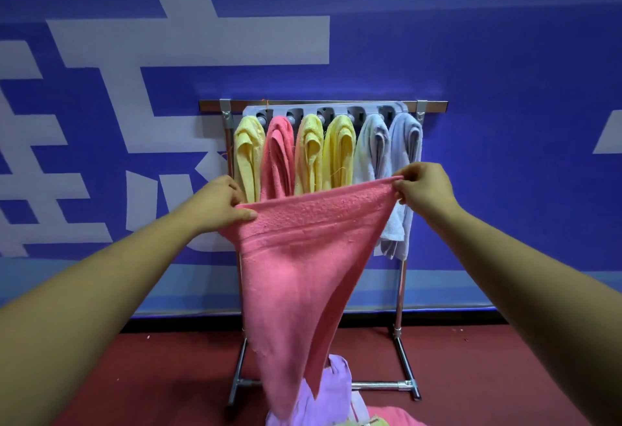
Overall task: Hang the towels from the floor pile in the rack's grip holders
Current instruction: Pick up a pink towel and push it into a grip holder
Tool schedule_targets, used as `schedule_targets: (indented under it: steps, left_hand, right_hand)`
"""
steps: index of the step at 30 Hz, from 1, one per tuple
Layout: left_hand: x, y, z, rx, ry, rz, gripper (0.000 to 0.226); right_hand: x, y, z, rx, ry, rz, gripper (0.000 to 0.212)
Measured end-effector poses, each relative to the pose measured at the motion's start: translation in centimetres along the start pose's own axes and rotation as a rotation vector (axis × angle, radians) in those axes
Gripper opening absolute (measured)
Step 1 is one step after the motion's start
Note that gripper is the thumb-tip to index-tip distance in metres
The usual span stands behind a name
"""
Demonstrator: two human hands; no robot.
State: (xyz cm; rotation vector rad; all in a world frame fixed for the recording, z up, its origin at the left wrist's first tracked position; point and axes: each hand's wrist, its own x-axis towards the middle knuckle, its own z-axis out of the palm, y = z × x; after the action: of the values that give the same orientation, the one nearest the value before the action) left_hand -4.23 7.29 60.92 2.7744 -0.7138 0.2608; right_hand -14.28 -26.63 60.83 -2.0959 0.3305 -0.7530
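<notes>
Head view, left hand [225, 201] and right hand [424, 186] each pinching a top corner of a pink towel [303, 274] — spread before the rack [323, 105], six towels hung, floor pile [336, 402] below.

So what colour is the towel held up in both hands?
Pink; the towel shows best in the head view.

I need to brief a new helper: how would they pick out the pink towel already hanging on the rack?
Against the blue wall stands a metal rack whose grey holder strip holds six towels in a row. The hung pink towel is second from the left, between two yellow towels, the only pink in that row; the held pink towel is in front.
</notes>
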Motion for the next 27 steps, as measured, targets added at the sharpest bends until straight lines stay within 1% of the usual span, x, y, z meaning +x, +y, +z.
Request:
schedule_targets:
  steps: [4, 7, 9, 10, 11, 14, 15, 16, 17, 19, 21, 22, 23, 25, 26, 27]
  left_hand:
    - [-0.1, -0.1, 0.8, 0.112, -0.128, -0.008, 0.032]
    - [-0.1, 0.1, 1.0, 0.158, -0.161, -0.015, 0.022]
    - [0.0, 0.3, 1.1, 0.124, -0.167, -0.026, 0.019]
    - [0.0, 0.4, 1.2, 0.061, -0.161, -0.032, 0.018]
    - [0.0, 0.7, 1.3, -0.066, -0.157, -0.040, 0.015]
    - [-0.6, 2.5, 1.0, -0.673, -0.179, -0.027, 0.014]
    - [-0.9, 3.4, 0.6, -0.820, -0.197, -0.007, 0.013]
    - [-1.1, 4.2, 0.2, -0.919, -0.218, 0.015, 0.011]
    - [-1.2, 5.0, -0.3, -0.969, -0.243, 0.047, 0.009]
    - [-1.3, 6.2, -1.0, -0.951, -0.314, 0.143, 0.014]
    - [-1.3, 7.0, -1.4, -0.757, -0.362, 0.271, 0.029]
    - [-1.4, 7.4, -1.5, -0.647, -0.355, 0.314, 0.032]
    - [-1.5, 7.9, -1.5, -0.567, -0.323, 0.328, 0.029]
    - [-1.8, 9.0, -1.6, -0.521, -0.214, 0.315, 0.014]
    - [-1.8, 9.5, -1.7, -0.525, -0.162, 0.313, 0.012]
    - [-1.9, 9.9, -1.7, -0.532, -0.128, 0.311, 0.015]
  right_hand:
    - [0.1, 1.0, 0.5, 0.022, 0.060, 0.055, 0.029]
    - [0.4, 1.0, 1.0, 0.044, 0.090, 0.067, 0.023]
    - [0.6, 0.9, 1.2, 0.034, 0.089, 0.072, 0.019]
    - [0.6, 0.9, 1.3, 0.023, 0.079, 0.073, 0.018]
    - [0.6, 0.8, 1.4, 0.011, 0.069, 0.072, 0.015]
    - [0.4, 0.9, 2.0, 0.006, 0.034, 0.070, 0.018]
    - [0.3, 0.7, 2.2, 0.026, 0.020, 0.072, 0.017]
    - [-0.1, 0.4, 2.4, 0.063, -0.002, 0.073, 0.016]
    - [-0.3, 0.1, 2.6, 0.112, -0.025, 0.066, 0.018]
    - [-0.9, -0.8, 3.0, 0.211, -0.083, 0.051, 0.016]
    - [-1.7, -1.9, 3.0, 0.294, -0.144, 0.018, 0.006]
    - [-2.2, -2.4, 2.8, 0.311, -0.171, -0.007, 0.009]
    - [-2.5, -2.8, 2.8, 0.316, -0.199, -0.036, 0.011]
    - [-3.3, -3.7, 2.7, 0.311, -0.274, -0.102, 0.010]
    - [-3.8, -4.2, 2.8, 0.311, -0.317, -0.133, 0.012]
    - [-4.2, -4.5, 2.9, 0.323, -0.362, -0.156, 0.014]
